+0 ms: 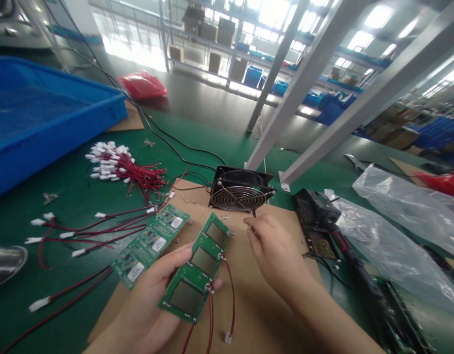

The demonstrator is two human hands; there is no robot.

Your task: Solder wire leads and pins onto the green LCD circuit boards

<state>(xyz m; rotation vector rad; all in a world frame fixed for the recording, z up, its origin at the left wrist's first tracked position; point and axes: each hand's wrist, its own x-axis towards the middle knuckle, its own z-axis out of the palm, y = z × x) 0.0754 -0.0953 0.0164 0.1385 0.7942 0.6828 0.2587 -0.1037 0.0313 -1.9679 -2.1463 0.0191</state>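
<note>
My left hand [153, 295] grips a long green circuit board [179, 287] by its edges, the thumb on top and a fingertip showing at the far edge. Three grey square screens sit on its face, with small metal parts along the right edge. Red-and-black wires [233, 290] hang from that edge, one ending in a white connector [228, 337]. To the right, apart from the board, my right hand [273, 250] is closed, thumb and forefinger close together; anything between them is too small to make out. A second green board [151, 246] with white labels lies left of the held one.
A black fan [241, 191] stands behind the boards on brown cardboard [263, 314]. Bundled connector wires [127, 169] and a blue bin [64, 132] lie left. At right are a soldering iron stand [317, 211], a black-handled tool [354, 260], clear plastic bags [389, 236] and grey posts [304, 83].
</note>
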